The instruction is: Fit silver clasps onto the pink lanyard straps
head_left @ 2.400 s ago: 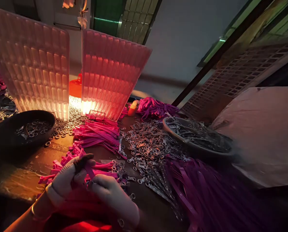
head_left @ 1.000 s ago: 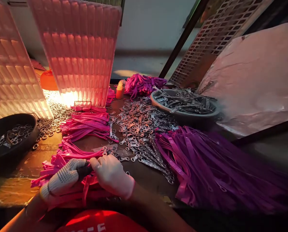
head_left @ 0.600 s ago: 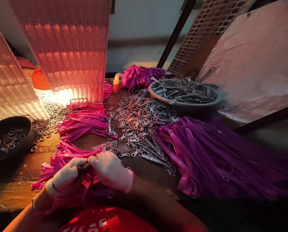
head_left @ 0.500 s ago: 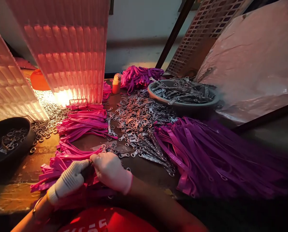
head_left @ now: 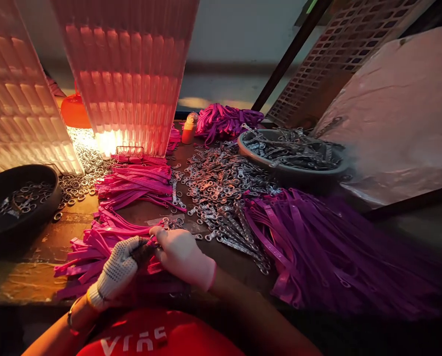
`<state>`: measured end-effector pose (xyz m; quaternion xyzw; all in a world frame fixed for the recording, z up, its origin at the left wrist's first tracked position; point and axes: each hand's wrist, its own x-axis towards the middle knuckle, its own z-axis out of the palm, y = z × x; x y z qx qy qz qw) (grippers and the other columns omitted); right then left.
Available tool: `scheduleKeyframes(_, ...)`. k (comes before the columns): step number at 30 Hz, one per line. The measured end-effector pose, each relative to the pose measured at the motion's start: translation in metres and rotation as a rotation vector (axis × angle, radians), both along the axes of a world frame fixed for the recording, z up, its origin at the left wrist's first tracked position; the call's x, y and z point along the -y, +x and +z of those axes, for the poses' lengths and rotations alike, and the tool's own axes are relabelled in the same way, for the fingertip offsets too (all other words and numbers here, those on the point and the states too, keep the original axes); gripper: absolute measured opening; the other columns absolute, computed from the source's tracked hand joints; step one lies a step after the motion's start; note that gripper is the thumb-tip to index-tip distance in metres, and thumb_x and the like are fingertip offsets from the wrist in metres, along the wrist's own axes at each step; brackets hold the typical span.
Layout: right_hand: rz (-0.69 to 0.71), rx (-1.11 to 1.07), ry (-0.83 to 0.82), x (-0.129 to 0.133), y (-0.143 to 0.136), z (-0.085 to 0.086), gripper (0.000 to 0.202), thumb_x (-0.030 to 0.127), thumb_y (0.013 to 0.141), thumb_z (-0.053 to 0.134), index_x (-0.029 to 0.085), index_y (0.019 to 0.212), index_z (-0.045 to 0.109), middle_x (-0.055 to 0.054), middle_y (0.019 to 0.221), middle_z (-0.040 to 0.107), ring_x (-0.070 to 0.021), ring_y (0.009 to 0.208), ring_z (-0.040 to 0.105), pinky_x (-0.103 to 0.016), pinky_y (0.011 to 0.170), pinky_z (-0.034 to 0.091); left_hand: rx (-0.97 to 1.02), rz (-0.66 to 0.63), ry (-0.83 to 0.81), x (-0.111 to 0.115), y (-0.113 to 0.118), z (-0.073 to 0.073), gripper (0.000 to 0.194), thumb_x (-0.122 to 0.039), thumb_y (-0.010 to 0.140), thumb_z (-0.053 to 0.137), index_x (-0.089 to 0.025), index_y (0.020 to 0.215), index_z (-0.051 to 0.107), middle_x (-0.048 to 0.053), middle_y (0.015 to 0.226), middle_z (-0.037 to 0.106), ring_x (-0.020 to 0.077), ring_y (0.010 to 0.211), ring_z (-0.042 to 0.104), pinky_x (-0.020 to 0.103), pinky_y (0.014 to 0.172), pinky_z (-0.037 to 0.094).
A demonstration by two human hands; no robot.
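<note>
My left hand (head_left: 119, 269), in a dotted white knit glove, is closed round a dark object (head_left: 143, 252) whose shape is unclear. Close beside it, my right hand (head_left: 184, 257) in a smooth white glove has its fingers pinched by a pink strap end; exactly what they grip is partly hidden. Pink straps (head_left: 91, 244) lie under and left of the hands. Just beyond the fingers are small metal rings and links (head_left: 171, 222). A heap of metal links (head_left: 221, 183) spreads to the right, beside long purple straps (head_left: 295, 237).
A grey basin (head_left: 258, 153) full of metal links stands at the back right. A black bowl (head_left: 52, 198) holds rings at the left. Ridged translucent panels (head_left: 132, 74) stand by an orange lamp (head_left: 74, 111). A small bottle (head_left: 189, 129) stands behind.
The view has shifted, so the scene sits further right. My hands have come slightly apart, showing more of the dark object and pink strap between them.
</note>
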<state>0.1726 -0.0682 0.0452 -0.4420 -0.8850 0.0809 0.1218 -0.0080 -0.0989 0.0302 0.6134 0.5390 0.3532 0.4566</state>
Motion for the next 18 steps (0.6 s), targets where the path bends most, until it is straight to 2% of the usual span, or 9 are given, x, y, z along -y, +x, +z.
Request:
scheduleKeyframes(4, 0.071, 0.078, 0.092, 0.003, -0.002, -0.009, 0.019, 0.028, 0.092, 0.052, 0.012, 0.099, 0.061, -0.008, 0.068, 0.07, -0.0215, 0.06, 0.065, -0.03, 0.053, 0.031, -0.104, 0.003, 0.078, 0.005, 0.001, 0.002, 0.03, -0.035, 0.09, 0.057, -0.014, 0.07, 0.063, 0.001, 0.067, 0.062, 0.0145, 0.065, 0.05, 0.024, 0.059, 0.038)
scheduleKeyframes(8, 0.138, 0.095, 0.241, 0.008, -0.002, -0.018, 0.016, 0.023, 0.09, 0.049, 0.011, 0.094, 0.06, -0.009, 0.063, 0.067, -0.0205, 0.052, 0.059, -0.029, 0.05, 0.026, -0.142, -0.077, 0.093, 0.003, 0.002, 0.002, 0.025, -0.027, 0.09, 0.054, -0.013, 0.074, 0.066, 0.002, 0.07, 0.065, 0.0158, 0.068, 0.054, 0.024, 0.062, 0.039)
scheduleKeyframes(11, 0.151, 0.081, 0.292, 0.005, 0.0, -0.019, 0.014, 0.021, 0.091, 0.047, 0.012, 0.091, 0.059, -0.008, 0.061, 0.065, -0.0196, 0.05, 0.057, -0.029, 0.05, 0.025, -0.106, -0.09, 0.09, -0.006, -0.002, 0.007, 0.022, -0.024, 0.088, 0.056, -0.014, 0.076, 0.07, 0.002, 0.071, 0.067, 0.0162, 0.068, 0.055, 0.024, 0.062, 0.041)
scheduleKeyframes(14, 0.148, 0.046, 0.31, 0.001, 0.002, -0.017, 0.015, 0.026, 0.092, 0.05, 0.014, 0.088, 0.058, -0.006, 0.06, 0.065, -0.0176, 0.048, 0.054, -0.03, 0.051, 0.023, -0.067, -0.202, 0.019, -0.016, -0.018, 0.026, 0.015, -0.02, 0.081, 0.062, -0.017, 0.083, 0.077, 0.003, 0.08, 0.074, 0.0199, 0.075, 0.061, 0.026, 0.073, 0.05)
scheduleKeyframes(16, 0.119, 0.003, 0.317, 0.002, 0.003, -0.016, 0.02, 0.033, 0.094, 0.053, 0.016, 0.086, 0.058, -0.003, 0.057, 0.063, -0.0166, 0.047, 0.053, -0.031, 0.051, 0.02, -0.064, -0.287, -0.055, -0.017, -0.034, 0.043, 0.026, -0.014, 0.072, 0.064, -0.021, 0.09, 0.08, 0.003, 0.09, 0.078, 0.0237, 0.085, 0.067, 0.029, 0.084, 0.052)
scheduleKeyframes(18, 0.107, -0.047, 0.319, 0.005, 0.005, -0.016, 0.024, 0.038, 0.095, 0.054, 0.017, 0.084, 0.058, -0.001, 0.054, 0.062, -0.0157, 0.047, 0.052, -0.032, 0.052, 0.017, -0.074, -0.24, -0.114, -0.013, -0.049, 0.056, 0.039, -0.006, 0.061, 0.063, -0.026, 0.088, 0.082, 0.001, 0.092, 0.079, 0.0251, 0.086, 0.069, 0.028, 0.083, 0.053)
